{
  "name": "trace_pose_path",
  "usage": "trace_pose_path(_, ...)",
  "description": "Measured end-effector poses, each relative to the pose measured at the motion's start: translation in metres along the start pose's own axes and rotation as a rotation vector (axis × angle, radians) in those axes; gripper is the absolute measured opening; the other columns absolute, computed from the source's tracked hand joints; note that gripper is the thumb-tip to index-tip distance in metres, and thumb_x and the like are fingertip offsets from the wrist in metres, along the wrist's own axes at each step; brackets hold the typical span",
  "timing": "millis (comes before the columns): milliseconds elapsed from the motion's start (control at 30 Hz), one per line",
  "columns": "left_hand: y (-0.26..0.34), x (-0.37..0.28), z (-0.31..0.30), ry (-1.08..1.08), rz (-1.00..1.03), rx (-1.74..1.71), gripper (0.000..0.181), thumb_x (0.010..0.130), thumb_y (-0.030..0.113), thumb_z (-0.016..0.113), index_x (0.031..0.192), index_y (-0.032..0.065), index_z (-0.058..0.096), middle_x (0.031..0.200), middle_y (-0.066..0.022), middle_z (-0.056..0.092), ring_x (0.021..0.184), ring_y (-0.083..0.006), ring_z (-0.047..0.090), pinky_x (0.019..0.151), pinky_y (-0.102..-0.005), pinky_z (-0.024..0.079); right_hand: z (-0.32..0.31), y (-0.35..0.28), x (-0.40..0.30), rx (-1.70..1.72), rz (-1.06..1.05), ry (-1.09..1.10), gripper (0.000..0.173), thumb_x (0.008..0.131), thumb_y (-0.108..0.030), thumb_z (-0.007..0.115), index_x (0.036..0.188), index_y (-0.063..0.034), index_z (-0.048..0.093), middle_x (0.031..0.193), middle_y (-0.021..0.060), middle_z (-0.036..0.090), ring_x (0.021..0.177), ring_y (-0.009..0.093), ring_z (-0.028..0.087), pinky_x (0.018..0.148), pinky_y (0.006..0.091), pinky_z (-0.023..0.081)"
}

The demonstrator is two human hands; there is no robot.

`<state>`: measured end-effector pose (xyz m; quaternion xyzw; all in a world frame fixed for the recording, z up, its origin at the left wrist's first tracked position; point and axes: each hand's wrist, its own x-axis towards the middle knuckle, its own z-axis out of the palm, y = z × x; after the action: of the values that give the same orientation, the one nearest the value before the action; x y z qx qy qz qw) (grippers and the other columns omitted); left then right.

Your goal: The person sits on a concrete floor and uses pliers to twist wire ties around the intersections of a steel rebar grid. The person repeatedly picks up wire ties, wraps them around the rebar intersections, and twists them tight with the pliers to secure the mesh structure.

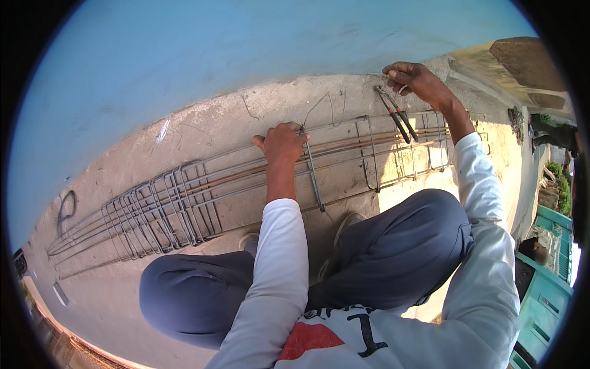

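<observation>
A long rebar cage (239,173) lies on the concrete floor in front of my knees. My left hand (280,144) grips its far-side bar at the corner of a square steel stirrup (314,177). Thin tie wire (329,99) loops up beside that corner. Farther right, my right hand (417,85) is raised near the wall with fingers curled; whether a wire is pinched in them cannot be made out. Just below it, pincers (397,115) with black and red handles rest across the bars. Several stirrups (170,207) are bunched on the cage at left.
A blue wall (230,46) runs along the cage's far side. A coil of wire (67,210) lies on the floor at far left. Wire scraps (249,106) lie by the wall. At right are a turquoise gate (546,295) and a person's dark-clothed legs (551,131).
</observation>
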<state>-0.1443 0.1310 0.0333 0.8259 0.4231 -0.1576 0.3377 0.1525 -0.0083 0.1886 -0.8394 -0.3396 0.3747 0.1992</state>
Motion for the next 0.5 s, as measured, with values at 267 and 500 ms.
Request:
trace_pose_path(267, -0.021, 0.034, -0.006, -0.179, 0.160, -0.270, 0.055, 0.078, 0.052, 0.083, 0.119, 0.0147, 0.077, 0.119, -0.0119, 0.075, 0.115, -0.0276, 0.069, 0.102, -0.0443, 0.049, 0.056, 0.163, -0.028, -0.293, 0.230, 0.183, 0.099, 0.080, -0.055, 0.080, 0.157, -0.0096, 0.036, 0.144, 0.0282, 0.055, 0.144, 0.044, 0.040, 0.117, 0.0468, 0.038)
trace_pose_path(500, -0.014, 0.040, -0.021, -0.357, 0.164, -0.401, 0.051, 0.082, 0.040, 0.082, 0.120, 0.0067, 0.075, 0.114, -0.0148, 0.076, 0.110, -0.0262, 0.070, 0.101, -0.0415, 0.052, 0.048, 0.172, -0.015, -0.362, 0.346, 0.158, 0.060, 0.087, -0.022, 0.064, 0.141, -0.0014, 0.049, 0.115, 0.0270, 0.068, 0.112, 0.042, 0.064, 0.093, 0.0449, 0.049)
